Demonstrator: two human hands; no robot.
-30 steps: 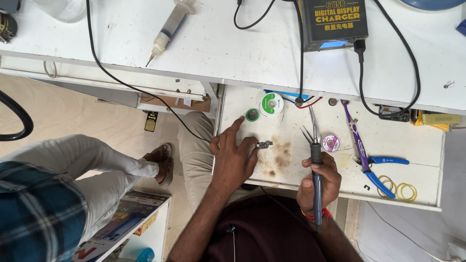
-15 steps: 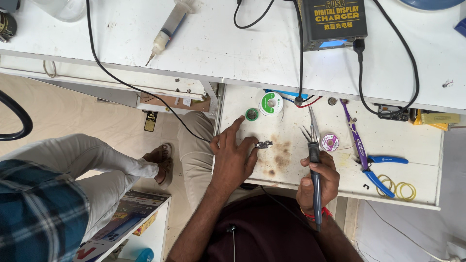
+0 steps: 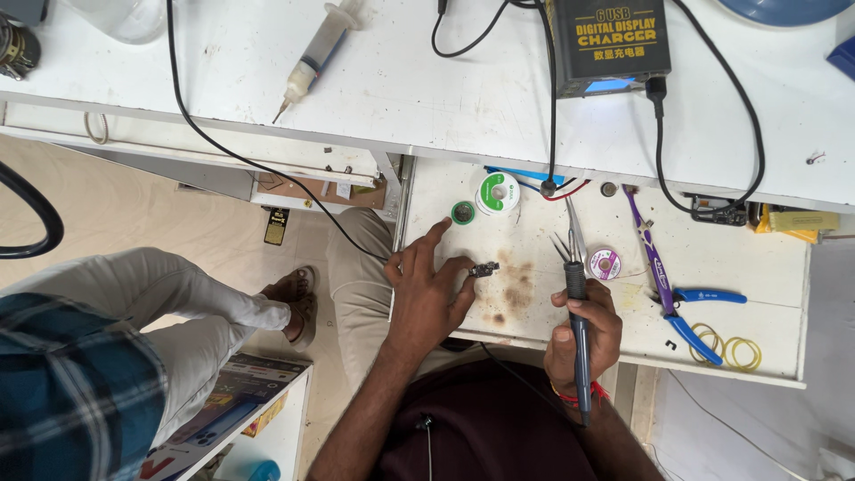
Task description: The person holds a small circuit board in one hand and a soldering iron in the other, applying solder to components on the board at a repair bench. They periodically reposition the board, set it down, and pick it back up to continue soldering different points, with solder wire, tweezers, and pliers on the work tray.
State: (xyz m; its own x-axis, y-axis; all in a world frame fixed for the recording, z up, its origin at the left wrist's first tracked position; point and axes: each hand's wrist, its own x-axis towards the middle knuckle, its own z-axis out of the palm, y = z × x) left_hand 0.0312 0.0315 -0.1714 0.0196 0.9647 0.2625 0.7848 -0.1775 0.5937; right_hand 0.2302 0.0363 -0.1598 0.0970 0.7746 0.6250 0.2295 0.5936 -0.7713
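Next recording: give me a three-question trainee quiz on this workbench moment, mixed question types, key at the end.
1. True or false: the right hand holds a soldering iron with its tip pointing away from the person.
2. What does the left hand pin to the tray? A) syringe B) small circuit board C) pliers
3. Fill in: the blue-handled pliers lie to the ___ of the soldering iron.

Key:
1. True
2. B, the small circuit board at its fingertips
3. right
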